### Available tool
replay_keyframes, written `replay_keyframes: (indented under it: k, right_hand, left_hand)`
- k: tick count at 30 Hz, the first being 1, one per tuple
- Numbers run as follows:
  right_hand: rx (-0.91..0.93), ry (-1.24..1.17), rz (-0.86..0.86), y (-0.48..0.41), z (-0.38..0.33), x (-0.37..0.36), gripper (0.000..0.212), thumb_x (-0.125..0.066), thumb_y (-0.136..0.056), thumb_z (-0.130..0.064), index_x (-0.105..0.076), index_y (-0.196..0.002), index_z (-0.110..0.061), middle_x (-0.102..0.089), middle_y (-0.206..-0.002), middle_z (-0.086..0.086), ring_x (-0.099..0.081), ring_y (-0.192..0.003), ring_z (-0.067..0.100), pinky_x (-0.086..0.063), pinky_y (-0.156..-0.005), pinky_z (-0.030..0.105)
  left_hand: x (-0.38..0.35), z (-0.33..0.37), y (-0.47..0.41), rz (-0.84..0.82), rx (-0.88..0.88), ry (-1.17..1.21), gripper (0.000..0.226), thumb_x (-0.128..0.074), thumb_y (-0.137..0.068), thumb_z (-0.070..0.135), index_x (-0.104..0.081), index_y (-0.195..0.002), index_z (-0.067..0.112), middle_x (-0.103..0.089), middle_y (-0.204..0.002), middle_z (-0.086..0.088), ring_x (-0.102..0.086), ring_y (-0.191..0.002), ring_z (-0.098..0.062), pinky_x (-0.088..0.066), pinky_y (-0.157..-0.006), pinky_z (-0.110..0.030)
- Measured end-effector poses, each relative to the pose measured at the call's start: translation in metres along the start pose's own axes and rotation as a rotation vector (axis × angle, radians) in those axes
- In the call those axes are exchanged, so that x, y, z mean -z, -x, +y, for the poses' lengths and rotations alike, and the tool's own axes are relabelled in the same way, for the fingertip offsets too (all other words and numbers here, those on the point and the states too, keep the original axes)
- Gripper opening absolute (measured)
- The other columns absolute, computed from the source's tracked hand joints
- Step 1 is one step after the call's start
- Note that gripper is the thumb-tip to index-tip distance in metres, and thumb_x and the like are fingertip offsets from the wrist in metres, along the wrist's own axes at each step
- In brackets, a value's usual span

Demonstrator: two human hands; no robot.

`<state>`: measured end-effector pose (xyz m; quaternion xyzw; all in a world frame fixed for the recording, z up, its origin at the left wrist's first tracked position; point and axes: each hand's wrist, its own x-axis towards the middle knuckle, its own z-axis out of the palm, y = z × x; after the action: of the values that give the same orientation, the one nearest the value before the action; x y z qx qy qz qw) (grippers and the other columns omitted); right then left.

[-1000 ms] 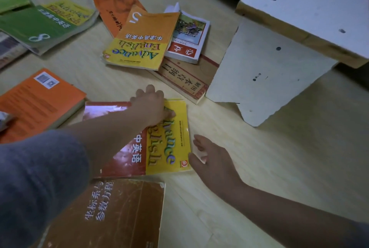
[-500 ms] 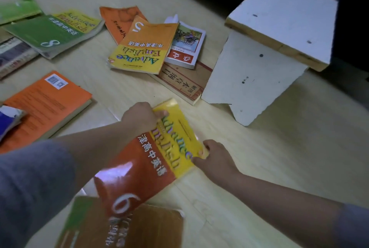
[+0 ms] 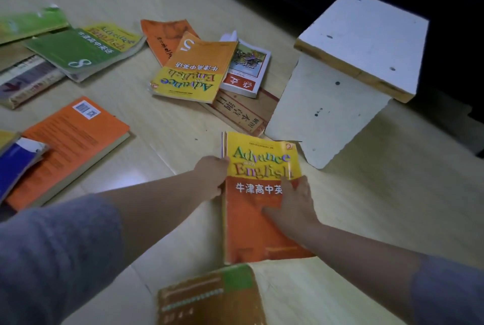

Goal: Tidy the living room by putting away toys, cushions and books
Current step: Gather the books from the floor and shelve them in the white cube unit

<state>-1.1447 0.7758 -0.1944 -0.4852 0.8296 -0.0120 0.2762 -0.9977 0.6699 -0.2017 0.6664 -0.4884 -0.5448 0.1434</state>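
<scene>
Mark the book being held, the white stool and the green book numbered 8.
held book [image 3: 259, 157], head view, yellow upper cover.
white stool [image 3: 366, 36], head view, seat top.
green book [image 3: 76, 47], head view, green cover.

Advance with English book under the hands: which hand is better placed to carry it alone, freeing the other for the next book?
Left, probably: the left hand grips the book at its spine edge, while the right hand only lies flat on its cover.
</scene>
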Motion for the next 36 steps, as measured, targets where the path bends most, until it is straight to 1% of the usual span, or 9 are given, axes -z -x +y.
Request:
replay_keyframes:
  k: [2,4,8,12,16,20,27,31,36]
  right_hand:
    - [0.09,0.213,0.023,0.008,0.002,-0.003,0.096,-0.061,-0.081,-0.058,-0.006,-0.153,-0.024,0.021,-0.156,0.019,0.015,-0.145,0.038,-0.001,-0.118,0.052]
    - [0.155,0.307,0.018,0.011,-0.001,-0.006,0.099,-0.058,-0.079,-0.066,-0.004,-0.153,-0.028,0.026,-0.156,0.015,0.019,-0.144,0.038,0.003,-0.116,0.055]
    - [0.258,0.261,-0.172,0.014,-0.018,-0.013,0.094,-0.063,-0.082,-0.056,-0.009,-0.153,-0.026,0.013,-0.16,0.014,0.005,-0.148,0.035,-0.011,-0.12,0.048]
    - [0.433,0.208,-0.202,0.025,-0.045,-0.024,0.078,-0.062,-0.088,-0.043,-0.02,-0.151,-0.023,0.005,-0.161,0.011,-0.002,-0.149,0.027,-0.014,-0.12,0.036]
    - [0.594,0.171,-0.215,0.038,-0.086,-0.036,0.071,-0.057,-0.092,-0.039,-0.021,-0.151,-0.022,-0.003,-0.161,0.008,-0.009,-0.148,0.022,-0.015,-0.116,0.03]
    - [0.672,0.13,-0.267,0.048,-0.126,-0.051,0.067,-0.056,-0.093,-0.035,-0.024,-0.15,-0.022,-0.008,-0.161,0.007,-0.014,-0.147,0.02,-0.019,-0.115,0.029]
    - [0.723,0.159,-0.31,0.05,-0.145,-0.068,0.062,-0.053,-0.094,-0.036,-0.025,-0.149,-0.025,-0.017,-0.157,0.0,-0.023,-0.143,0.017,-0.022,-0.113,0.025]
    - [0.732,0.145,-0.314,0.046,-0.152,-0.076,0.061,-0.055,-0.093,-0.036,-0.029,-0.147,-0.025,-0.023,-0.155,-0.001,-0.028,-0.141,0.015,-0.025,-0.113,0.024]
    - [0.719,0.12,-0.318,0.042,-0.156,-0.081,0.06,-0.054,-0.094,-0.034,-0.029,-0.147,-0.026,-0.022,-0.155,-0.003,-0.027,-0.141,0.013,-0.023,-0.11,0.021]
  left_hand:
    - [0.004,-0.016,0.003,-0.037,-0.005,-0.038,0.03,-0.051,-0.096,0.025,-0.064,-0.081,0.003,-0.058,-0.088,-0.021,-0.059,-0.072,-0.031,-0.058,-0.069,-0.034]
    - [0.017,-0.028,0.005,0.023,-0.053,-0.156,0.035,-0.053,-0.092,0.024,-0.056,-0.061,0.008,-0.058,-0.073,-0.016,-0.055,-0.068,-0.027,-0.05,-0.068,-0.032]
    - [0.05,-0.044,0.016,0.057,-0.167,-0.314,0.024,-0.057,-0.09,0.025,-0.067,-0.087,0.003,-0.066,-0.088,-0.01,-0.06,-0.086,-0.026,-0.045,-0.073,-0.029]
    - [0.082,-0.07,0.033,0.119,-0.281,-0.414,0.015,-0.057,-0.089,0.018,-0.067,-0.097,0.011,-0.065,-0.096,-0.001,-0.06,-0.094,-0.018,-0.039,-0.072,-0.022]
    - [0.126,-0.105,0.05,0.303,-0.333,-0.503,0.02,-0.058,-0.088,0.016,-0.064,-0.107,0.016,-0.059,-0.106,0.002,-0.056,-0.102,-0.016,-0.038,-0.081,-0.023]
    - [0.175,-0.131,0.062,0.541,-0.349,-0.564,0.035,-0.066,-0.083,0.013,-0.059,-0.117,0.01,-0.055,-0.12,-0.009,-0.05,-0.112,-0.028,-0.039,-0.091,-0.035]
    - [0.248,-0.158,0.039,0.702,-0.146,-0.732,0.035,-0.062,-0.078,0.009,-0.053,-0.109,-0.004,-0.048,-0.126,-0.026,-0.043,-0.118,-0.041,-0.034,-0.101,-0.048]
    - [0.262,-0.17,0.028,0.647,-0.117,-0.759,0.027,-0.049,-0.091,0.01,-0.054,-0.115,-0.001,-0.049,-0.13,-0.02,-0.048,-0.115,-0.035,-0.04,-0.093,-0.043]
    - [0.275,-0.171,0.019,0.72,-0.219,-0.811,0.015,-0.048,-0.09,0.009,-0.06,-0.096,0.003,-0.06,-0.111,-0.018,-0.054,-0.099,-0.033,-0.044,-0.079,-0.043]
